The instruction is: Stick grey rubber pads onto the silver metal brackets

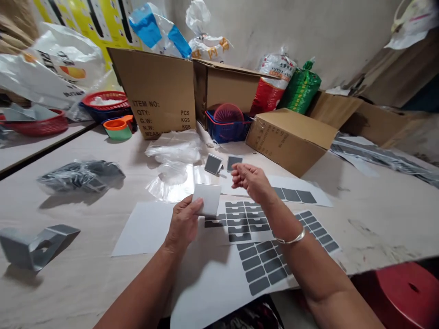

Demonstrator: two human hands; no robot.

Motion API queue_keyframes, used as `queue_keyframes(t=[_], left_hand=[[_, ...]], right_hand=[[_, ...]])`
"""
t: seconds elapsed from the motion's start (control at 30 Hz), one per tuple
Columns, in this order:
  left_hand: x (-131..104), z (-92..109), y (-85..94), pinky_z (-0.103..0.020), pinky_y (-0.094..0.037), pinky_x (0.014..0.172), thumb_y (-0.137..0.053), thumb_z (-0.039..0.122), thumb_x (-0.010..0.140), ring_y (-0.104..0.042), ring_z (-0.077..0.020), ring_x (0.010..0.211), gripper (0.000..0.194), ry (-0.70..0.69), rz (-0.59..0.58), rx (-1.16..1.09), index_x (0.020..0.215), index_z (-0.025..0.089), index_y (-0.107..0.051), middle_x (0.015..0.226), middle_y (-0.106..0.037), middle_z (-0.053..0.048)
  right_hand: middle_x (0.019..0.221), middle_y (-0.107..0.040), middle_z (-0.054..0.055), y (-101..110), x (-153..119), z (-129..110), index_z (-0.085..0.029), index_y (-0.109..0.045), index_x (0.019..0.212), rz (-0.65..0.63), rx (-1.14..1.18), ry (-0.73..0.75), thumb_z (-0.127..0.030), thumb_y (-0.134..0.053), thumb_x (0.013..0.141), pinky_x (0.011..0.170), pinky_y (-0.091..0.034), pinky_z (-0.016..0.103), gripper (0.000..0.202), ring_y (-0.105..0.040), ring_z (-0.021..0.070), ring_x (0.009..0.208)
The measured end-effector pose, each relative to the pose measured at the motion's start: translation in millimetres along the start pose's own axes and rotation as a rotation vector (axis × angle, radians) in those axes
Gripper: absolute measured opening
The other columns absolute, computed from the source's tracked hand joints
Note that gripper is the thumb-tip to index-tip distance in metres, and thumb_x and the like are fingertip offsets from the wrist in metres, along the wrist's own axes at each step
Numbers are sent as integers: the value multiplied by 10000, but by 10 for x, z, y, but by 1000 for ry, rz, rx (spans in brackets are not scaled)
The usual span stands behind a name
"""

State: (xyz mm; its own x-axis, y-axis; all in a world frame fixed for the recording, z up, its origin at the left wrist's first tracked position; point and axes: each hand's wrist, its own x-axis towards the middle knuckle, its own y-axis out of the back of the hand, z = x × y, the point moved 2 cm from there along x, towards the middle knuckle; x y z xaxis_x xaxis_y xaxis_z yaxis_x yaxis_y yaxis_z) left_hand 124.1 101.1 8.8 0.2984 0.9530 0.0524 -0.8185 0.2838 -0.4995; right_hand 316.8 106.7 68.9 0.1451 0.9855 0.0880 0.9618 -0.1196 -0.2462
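My left hand (185, 221) grips a flat, square silver metal piece (207, 199), thumb on its face. To the right, my right hand (252, 180) is raised over the table with its fingers pinched together; whatever may be between them is too small to make out. Just behind it stand two small tilted metal stands with dark grey square faces, a left stand (213, 164) and a right stand (234, 162). Beneath my hands lie white sheets of dark grey stickers: a sheet of notched stickers (239, 230), a sheet of rounded rectangles (266, 262) and a strip of squares (291, 195).
Clear plastic bags (178, 148) lie at the middle back. A bagged grey bundle (82, 176) and a bent metal bracket (37, 246) are on the left. Cardboard boxes (164, 87) and a blue basket (226, 130) line the back. A red stool (401, 292) stands lower right.
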Motion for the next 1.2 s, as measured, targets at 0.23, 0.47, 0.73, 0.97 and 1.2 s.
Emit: queue_keyframes(t=[0.23, 0.47, 0.73, 0.97, 1.2], left_hand=[[18, -125, -32, -323, -519, 610, -645, 194, 699, -611, -196, 668, 160, 249, 53, -214, 827, 99, -655, 773, -668, -78], [20, -268, 3, -266, -518, 594, -663, 160, 686, -596, -164, 674, 127, 260, 78, -256, 797, 100, -653, 776, -657, -62], [4, -294, 28, -323, -539, 634, -638, 192, 703, -632, -223, 723, 154, 278, 72, -238, 815, 87, -649, 794, -678, -89], [-40, -200, -50, -456, -531, 780, -634, 151, 693, -636, -295, 861, 195, 292, 99, -214, 874, 79, -639, 906, -686, -131], [-34, -218, -11, -581, -471, 840, -599, 101, 705, -589, -353, 979, 205, 296, 142, -221, 907, 67, -613, 927, -675, -177]], right_hand=[[710, -546, -13, 493, -238, -497, -183, -586, 911, 211, -225, 228, -408, -598, 755, 489, -470, 228, 274, -498, 84, 546], [626, -524, -16, 1108, -297, 14, -152, -607, 748, 336, -696, 207, -300, -565, 756, 493, -438, 254, 154, -490, 112, 521], [913, -553, 28, 1236, -17, 404, -142, -590, 887, 84, -1168, 120, -197, -593, 796, 742, -443, 349, 106, -526, 143, 751], [1004, -535, 44, 1299, 218, 471, -164, -561, 1004, -144, -1324, -23, -237, -592, 807, 740, -451, 351, 212, -531, 163, 804], [1053, -523, 56, 1342, 305, 436, -163, -544, 1038, -275, -1385, -97, -270, -571, 827, 766, -453, 375, 239, -528, 183, 869]])
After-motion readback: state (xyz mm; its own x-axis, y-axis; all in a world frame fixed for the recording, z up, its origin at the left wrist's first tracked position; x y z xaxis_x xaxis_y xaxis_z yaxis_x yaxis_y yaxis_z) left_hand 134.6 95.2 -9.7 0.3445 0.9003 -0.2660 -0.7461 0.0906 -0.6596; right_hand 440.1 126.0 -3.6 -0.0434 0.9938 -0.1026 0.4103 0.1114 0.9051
